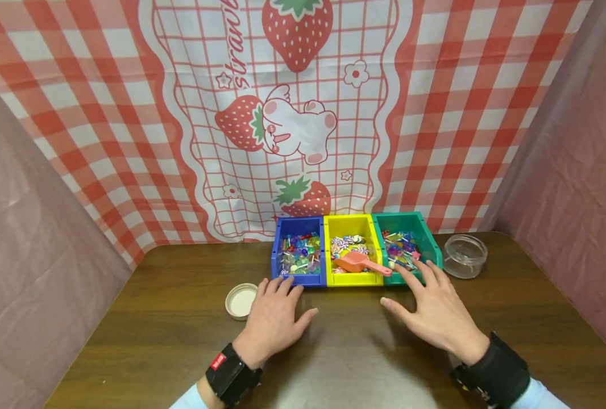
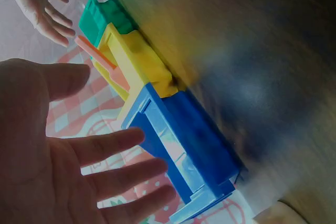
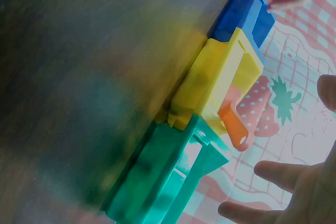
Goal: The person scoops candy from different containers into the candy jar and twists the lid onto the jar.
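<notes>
Three bins stand in a row at the back of the table: a blue bin [image 1: 300,280], a yellow bin [image 1: 354,279] and a green bin [image 1: 431,238], each with small wrapped candies inside. A pink scoop [image 1: 356,261] lies on the candies in the yellow bin, its handle over the edge towards the green one. My left hand [image 1: 274,318], fingers spread, is in front of the blue bin, beside a round lid [image 1: 241,300]. Fingers apart, my right hand [image 1: 438,309] is at the front of the green bin; neither hand holds anything. Whether the fingertips touch the bins I cannot tell.
A clear round jar [image 1: 465,256] stands right of the green bin. Behind the bins hangs a red-and-white checked strawberry cloth [image 1: 303,130]. Pink curtains [image 1: 569,170] flank the brown wooden table [image 1: 180,318].
</notes>
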The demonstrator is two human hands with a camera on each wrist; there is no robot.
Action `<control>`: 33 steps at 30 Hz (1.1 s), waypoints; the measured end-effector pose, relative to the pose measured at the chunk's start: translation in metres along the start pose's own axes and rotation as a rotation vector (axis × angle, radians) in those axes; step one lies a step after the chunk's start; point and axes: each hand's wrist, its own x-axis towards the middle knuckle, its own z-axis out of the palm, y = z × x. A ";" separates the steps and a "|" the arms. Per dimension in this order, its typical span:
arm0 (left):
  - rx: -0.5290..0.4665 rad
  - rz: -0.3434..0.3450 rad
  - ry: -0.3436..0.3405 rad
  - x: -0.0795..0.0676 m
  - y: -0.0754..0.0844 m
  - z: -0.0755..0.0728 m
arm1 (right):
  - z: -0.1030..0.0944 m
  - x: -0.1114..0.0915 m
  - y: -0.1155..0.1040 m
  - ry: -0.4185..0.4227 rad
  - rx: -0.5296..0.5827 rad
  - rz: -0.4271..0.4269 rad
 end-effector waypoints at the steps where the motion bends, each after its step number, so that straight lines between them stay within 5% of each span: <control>1: 0.000 0.011 0.017 0.000 0.000 0.001 | 0.000 0.000 0.001 0.002 0.004 0.005; 11: -0.021 0.076 0.054 -0.003 0.001 0.007 | -0.007 0.005 0.015 0.090 0.041 0.059; 18: -0.031 0.061 0.013 -0.002 0.000 0.010 | -0.013 0.010 0.029 0.173 0.083 0.093; 33: -0.061 0.036 -0.062 -0.001 -0.002 0.010 | -0.020 0.022 0.096 0.238 0.075 0.027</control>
